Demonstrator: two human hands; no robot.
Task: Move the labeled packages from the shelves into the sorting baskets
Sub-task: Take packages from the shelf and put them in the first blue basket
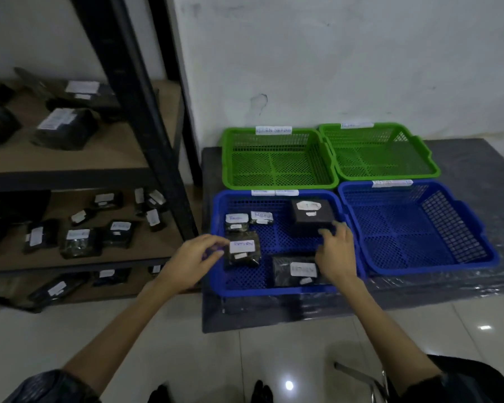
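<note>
The near-left blue basket [274, 290] holds several black packages with white RETURN labels. My left hand [192, 260] pinches the left edge of one such package [242, 251] just inside the basket's left rim. My right hand [336, 251] reaches into the same basket, its curled fingers on the near edge of a black box [312, 218] at the back right. Another labelled package [296, 270] lies at the front, and two small ones [237, 222] lie at the back left. More labelled packages [79, 242] lie on the shelves.
A blue basket [437, 266] stands to the right, and two green baskets [274, 184] [390, 177] stand behind, all on a dark low platform [463, 286]. The black-framed shelf rack [146, 117] stands at the left. White wall behind; glossy tiled floor in front.
</note>
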